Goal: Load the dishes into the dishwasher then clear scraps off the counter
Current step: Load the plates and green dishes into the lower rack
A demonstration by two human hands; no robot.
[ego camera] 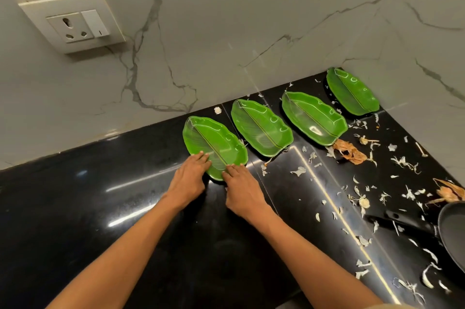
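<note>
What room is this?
Probably a kitchen: a black counter holds green leaf-shaped plates, peel scraps and a pan, with a wall socket above.

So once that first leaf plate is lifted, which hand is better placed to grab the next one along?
Probably the right hand: it rests on the nearest leaf plate on the side towards the second plate. The left hand would have to cross over.

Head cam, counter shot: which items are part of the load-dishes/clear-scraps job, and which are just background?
Job items:
- four green leaf plates: nearest, second, third, far
- left hand and right hand, fingers on the nearest plate
- black pan
- peel scraps on the counter

Background:
- wall socket
- marble backsplash
</note>
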